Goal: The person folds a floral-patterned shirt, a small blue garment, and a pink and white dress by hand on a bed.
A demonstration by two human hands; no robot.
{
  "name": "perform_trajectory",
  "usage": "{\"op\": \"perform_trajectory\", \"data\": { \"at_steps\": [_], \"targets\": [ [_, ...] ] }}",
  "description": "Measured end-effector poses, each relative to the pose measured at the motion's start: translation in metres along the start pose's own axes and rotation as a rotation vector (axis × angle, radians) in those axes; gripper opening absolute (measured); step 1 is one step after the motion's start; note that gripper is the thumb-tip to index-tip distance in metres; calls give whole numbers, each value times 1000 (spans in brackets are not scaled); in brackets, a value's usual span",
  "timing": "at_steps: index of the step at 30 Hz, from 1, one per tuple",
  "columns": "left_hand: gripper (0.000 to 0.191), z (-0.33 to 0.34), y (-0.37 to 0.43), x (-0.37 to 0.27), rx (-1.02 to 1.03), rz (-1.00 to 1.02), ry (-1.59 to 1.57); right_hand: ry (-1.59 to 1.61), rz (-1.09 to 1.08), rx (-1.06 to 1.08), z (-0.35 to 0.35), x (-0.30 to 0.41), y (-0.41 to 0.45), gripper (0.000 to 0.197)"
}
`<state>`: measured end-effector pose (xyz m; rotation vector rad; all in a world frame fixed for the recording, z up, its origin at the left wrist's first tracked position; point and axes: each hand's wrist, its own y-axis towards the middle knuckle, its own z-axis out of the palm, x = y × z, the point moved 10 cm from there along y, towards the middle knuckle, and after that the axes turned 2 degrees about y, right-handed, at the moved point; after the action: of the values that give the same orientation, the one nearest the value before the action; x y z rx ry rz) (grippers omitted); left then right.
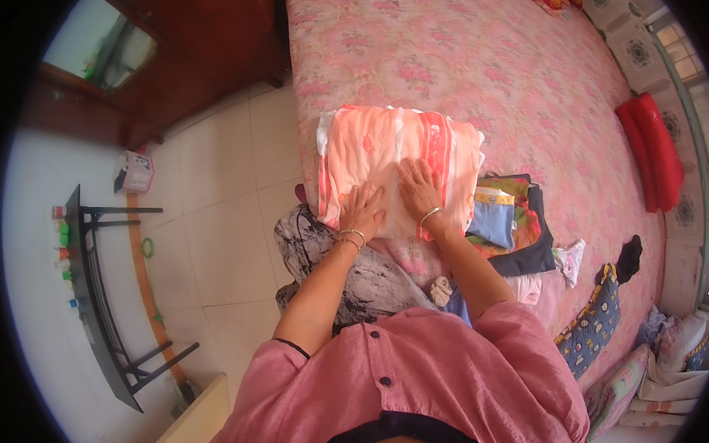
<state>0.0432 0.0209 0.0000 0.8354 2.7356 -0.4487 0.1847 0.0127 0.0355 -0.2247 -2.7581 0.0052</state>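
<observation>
A folded orange-and-white cloth with red stripes, perhaps a sheet or thin quilt, lies in a thick rectangle at the bed's edge in front of me. My left hand rests palm down on its near part, fingers spread, with nothing gripped. Farther right, my right hand presses flat on the same cloth beside the red stripe, its fingers somewhat apart. White edges show from under the top layer at the far side and corners.
Folded clothes, including blue shorts and a dark garment, lie right of the cloth on the patterned bed. A red roll of fabric lies by the window. A folding table leans at the left wall; a wooden cabinet stands beyond.
</observation>
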Motion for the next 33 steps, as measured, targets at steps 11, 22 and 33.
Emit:
{"op": "perform_trajectory", "data": {
  "at_steps": [11, 22, 33],
  "targets": [
    [70, 4, -7, 15, 79, -174, -101, -72, 58, 7, 13, -16, -12, 52],
    [56, -11, -7, 23, -245, -137, -216, -136, 63, -75, 19, -19, -13, 51],
    [37, -33, -5, 19, -442, 11, -283, -138, 53, -72, 20, -13, -12, 51]
  ]
}}
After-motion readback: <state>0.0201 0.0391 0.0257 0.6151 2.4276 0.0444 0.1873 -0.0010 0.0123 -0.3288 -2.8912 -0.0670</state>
